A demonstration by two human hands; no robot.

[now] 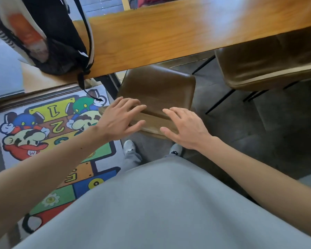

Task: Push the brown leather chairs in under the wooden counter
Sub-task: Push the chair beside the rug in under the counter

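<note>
Grey tiled floor shows beneath the long wooden counter. One brown leather chair has its seat front just under the counter's near edge. The left hand and right hand rest on its backrest rim, fingers spread flat, gripping nothing. A second brown leather chair stands rightward along the counter, partly beneath.

Soft daylight glare on the counter — wide-angle edge warp, slight blur
</note>
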